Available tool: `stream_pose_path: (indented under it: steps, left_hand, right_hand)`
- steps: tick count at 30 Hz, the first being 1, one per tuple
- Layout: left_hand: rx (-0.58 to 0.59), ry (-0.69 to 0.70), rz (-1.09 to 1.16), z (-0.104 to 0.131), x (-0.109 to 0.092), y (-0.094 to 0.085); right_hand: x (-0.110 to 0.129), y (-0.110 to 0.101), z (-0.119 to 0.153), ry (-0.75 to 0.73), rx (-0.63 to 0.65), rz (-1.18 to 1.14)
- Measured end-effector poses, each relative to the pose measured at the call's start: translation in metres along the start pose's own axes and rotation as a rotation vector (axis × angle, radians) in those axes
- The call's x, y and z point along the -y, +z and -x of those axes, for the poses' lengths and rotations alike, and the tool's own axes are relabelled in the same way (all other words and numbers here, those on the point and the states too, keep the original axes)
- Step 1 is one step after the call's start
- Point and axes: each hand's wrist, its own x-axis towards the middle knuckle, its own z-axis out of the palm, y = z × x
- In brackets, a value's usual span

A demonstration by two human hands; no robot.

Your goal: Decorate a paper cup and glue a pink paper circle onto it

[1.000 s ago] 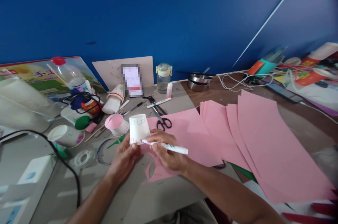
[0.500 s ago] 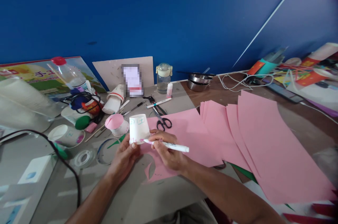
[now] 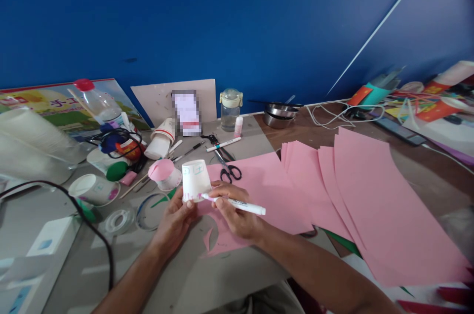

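Head camera, looking down over a cluttered grey worktop (image 3: 188, 277) against a blue wall: two bare hands work above its near edge, left of centre. The left hand (image 3: 179, 213) has its grip closed around the lower part of a white paper cup (image 3: 195, 176), held clear of the surface with its narrow end up and wide rim down, probably to keep its side steady and facing the wearer. The right hand (image 3: 236, 211) has its grip clamped on a white marker (image 3: 252, 208) as in writing, its pinkish tip at the cup near the rim, likely low on the barrel for control. Behind, black-handled scissors (image 3: 231, 174) lie on pink paper (image 3: 264, 185), which spreads toward the right edge. A phone (image 3: 186, 109) leans against a pale board (image 3: 155, 99) at the far edge, apparently propped for viewing; its screen is pixelated and unreadable. As for writing, the marker's barrel carries black lettering that looks like "Acrylic", partly covered by fingers. The cup bears green box-like outlines near its top and small pink marks along its rim. At the far left corner, a colourful printed sheet (image 3: 61, 115) shows what seem to be the characters 手工, partly behind a red-capped bottle (image 3: 97, 101).
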Motion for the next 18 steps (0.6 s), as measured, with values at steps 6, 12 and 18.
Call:
stream_pose_path:
  steps: [6,12,18]
  left_hand:
    - [0.005,0.004,0.012,-0.0001,0.0011,-0.0015]
    - [0.007,0.000,0.022,-0.0012,0.0036,-0.0047]
    - [0.005,-0.008,0.040,-0.0013,0.0031,-0.0032]
  right_hand:
    - [0.0024,-0.0006,-0.0003,-0.003,0.021,-0.003]
    - [0.0011,0.0003,-0.0002,0.022,0.000,-0.020]
    - [0.0006,-0.0006,0.0004,0.007,0.037,0.028]
